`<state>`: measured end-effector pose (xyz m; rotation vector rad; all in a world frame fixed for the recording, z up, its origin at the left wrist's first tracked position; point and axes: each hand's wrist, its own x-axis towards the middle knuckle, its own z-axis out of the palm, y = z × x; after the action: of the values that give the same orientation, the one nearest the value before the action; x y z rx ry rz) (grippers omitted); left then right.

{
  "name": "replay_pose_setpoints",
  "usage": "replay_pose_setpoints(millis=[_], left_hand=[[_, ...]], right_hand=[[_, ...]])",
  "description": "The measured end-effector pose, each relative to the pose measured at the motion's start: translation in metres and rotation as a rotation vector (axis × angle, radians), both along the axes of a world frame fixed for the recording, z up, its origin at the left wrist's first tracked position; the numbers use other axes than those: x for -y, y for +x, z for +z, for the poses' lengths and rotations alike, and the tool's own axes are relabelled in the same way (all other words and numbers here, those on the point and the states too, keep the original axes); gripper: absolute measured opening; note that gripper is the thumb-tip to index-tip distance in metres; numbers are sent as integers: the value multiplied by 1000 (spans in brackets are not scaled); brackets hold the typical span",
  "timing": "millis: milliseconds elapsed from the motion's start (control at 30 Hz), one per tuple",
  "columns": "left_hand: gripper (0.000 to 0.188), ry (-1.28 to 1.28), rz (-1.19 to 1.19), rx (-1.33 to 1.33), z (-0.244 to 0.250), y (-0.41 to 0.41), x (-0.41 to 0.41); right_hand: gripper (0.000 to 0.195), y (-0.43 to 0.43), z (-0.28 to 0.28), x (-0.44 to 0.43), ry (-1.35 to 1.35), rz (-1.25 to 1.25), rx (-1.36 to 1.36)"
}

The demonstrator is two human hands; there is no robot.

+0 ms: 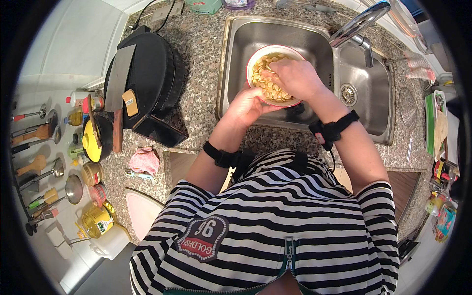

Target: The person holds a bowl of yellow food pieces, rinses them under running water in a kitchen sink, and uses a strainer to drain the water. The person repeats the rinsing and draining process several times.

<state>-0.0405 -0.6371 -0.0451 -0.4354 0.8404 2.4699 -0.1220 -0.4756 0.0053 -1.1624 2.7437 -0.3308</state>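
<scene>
Over the larger basin of the stainless steel sink (239,44), my left hand (247,105) holds a white bowl with a red rim (252,62) from its near left side. Liquid and many pale, flat oval seeds (274,92), like pumpkin seeds, fill the bowl. My right hand (295,75) reaches in over the bowl's right side, its fingertips partly hidden among the seeds; whether they pinch any cannot be seen. A chrome faucet (359,24) stands to the right of the bowl, above the divider between the two basins.
Left of the sink, a cleaver (121,79) lies on a round black appliance (155,73), with a phone (160,131) beside it. A pink cloth (144,161) and a yellow-lidded pot (94,138) are nearer. A wire strainer (408,108) lies right of the smaller basin (379,110).
</scene>
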Motion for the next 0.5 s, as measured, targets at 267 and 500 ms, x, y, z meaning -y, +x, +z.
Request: replay_pose_setpoints(millis=[267, 500], left_hand=[[63, 3, 3, -26, -7, 1, 3], [61, -57, 2, 0, -1, -1, -2]], right_hand=[[34, 7, -7, -4, -449, 145, -7], [29, 7, -33, 9, -180, 142, 213]])
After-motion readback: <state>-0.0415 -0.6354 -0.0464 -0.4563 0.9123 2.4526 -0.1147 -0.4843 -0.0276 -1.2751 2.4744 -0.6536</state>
